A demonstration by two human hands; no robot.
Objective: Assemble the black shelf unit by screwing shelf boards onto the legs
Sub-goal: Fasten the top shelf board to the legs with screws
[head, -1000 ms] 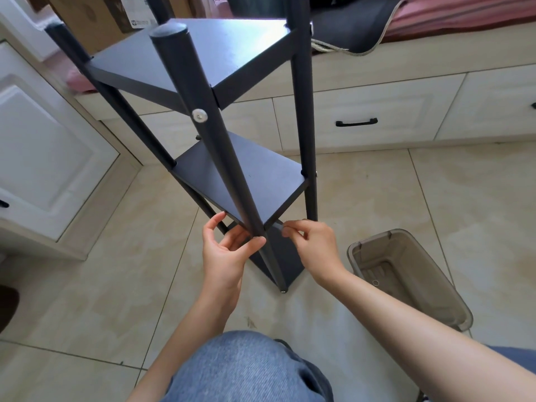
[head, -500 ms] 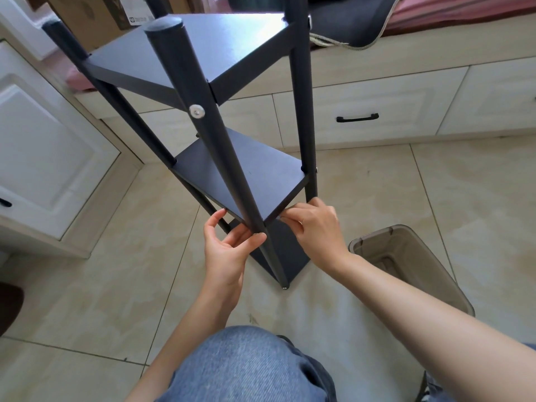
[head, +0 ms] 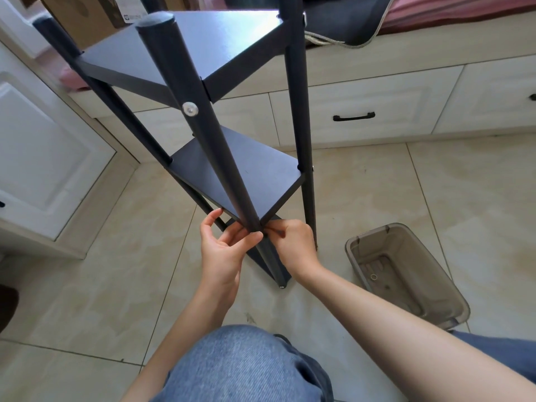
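The black shelf unit stands upright on the tiled floor, with its top shelf and middle shelf fixed between round legs. The front leg slants toward me and shows a silver screw head under the top shelf. My left hand holds this leg at the middle shelf's front corner, with the thumb in front and the fingers behind. From the right, my right hand pinches at that same corner with curled fingers. What lies between its fingertips is hidden.
A translucent grey bin holding a small ring stands on the floor at the right. White drawers run behind the unit, and a white cabinet door is at the left. My knee in jeans fills the bottom.
My right hand slid left along the middle shelf's edge and now pinches right beside the front leg. My left hand stays on the leg.
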